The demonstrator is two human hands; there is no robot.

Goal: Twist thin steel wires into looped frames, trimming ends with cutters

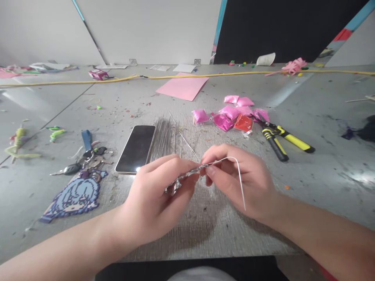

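Observation:
My left hand (166, 187) is closed around a strip of twisted silvery wire (190, 172), with crumpled shiny loops showing below its fingers. At the strip's right end, my right hand (237, 179) pinches between thumb and fingertips. From that pinch a loose wire end (239, 171) arches up and bends down over the back of the right thumb. Both hands are close together above the table, fingertips almost touching. Just beyond the left hand lies a bundle of straight thin wires (162, 136), beside a dark-screened phone (137, 146).
Yellow-and-black pliers (275, 138) lie at right, near several pink packets (230, 113) and a red packet (243, 123). Keys (88, 160) with a blue pixel-art charm (74, 193) lie at left. A yellow cord (175, 76) crosses the back, over a pink sheet (184, 86).

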